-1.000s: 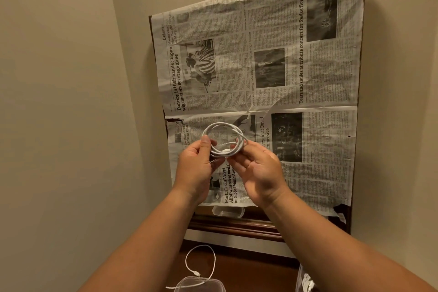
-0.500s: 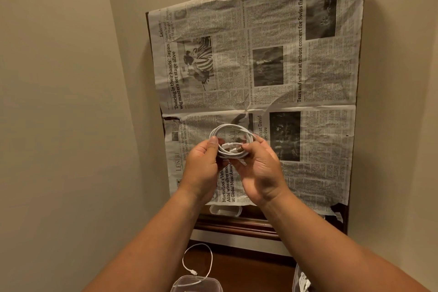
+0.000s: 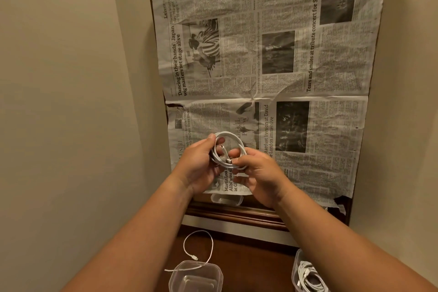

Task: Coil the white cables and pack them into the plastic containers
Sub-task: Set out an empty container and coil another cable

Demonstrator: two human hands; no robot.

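Note:
A coiled white cable is held up in front of the newspaper, wound into a small ring. My left hand grips its left side with thumb on top. My right hand pinches the lower right part of the ring, near a connector end. Low down on the brown surface lies a loose white cable, one end draped over a clear plastic container. At the bottom right a second clear container holds a coiled white cable; my right forearm hides part of it.
A large newspaper sheet covers a dark wooden board leaning against the beige wall. A small clear lid or box sits on the wooden ledge under my hands. A beige wall closes in on the left.
The coil has been drawn tighter, and my right fingers have shifted to pinch its lower right part. The view has tipped down, showing more of both containers.

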